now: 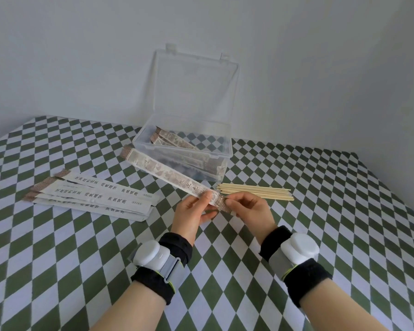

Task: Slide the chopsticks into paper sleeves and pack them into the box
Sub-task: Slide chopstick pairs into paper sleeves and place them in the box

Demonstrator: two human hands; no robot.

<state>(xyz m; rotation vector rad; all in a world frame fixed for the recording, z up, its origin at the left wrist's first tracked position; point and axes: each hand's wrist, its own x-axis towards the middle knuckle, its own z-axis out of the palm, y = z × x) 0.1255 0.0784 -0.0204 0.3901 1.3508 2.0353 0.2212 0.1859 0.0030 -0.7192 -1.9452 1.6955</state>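
Centre of frame: my left hand (191,212) and right hand (249,209) both pinch the near end of one printed paper sleeve (167,174). The left thumb and fingers close on the lettered part. The right fingertips close on the brown patterned tip just beside them. The sleeve is held above the table and slants toward the upper left, its far end in front of the left corner of the box (230,149). I cannot tell whether chopsticks are inside it.

Upper centre: the clear plastic box stands with its lid (196,87) raised against the wall; several filled sleeves (184,149) lie diagonally inside.

Right of centre: loose bamboo chopsticks (256,192) lie side by side on the tablecloth (81,259), between the box and my right hand.

Left: a stack of empty sleeves (93,197) lies flat, fanned slightly, well apart from the box.

Lower frame: each wrist carries a white device, left (148,255) and right (299,249), on black and grey straps.
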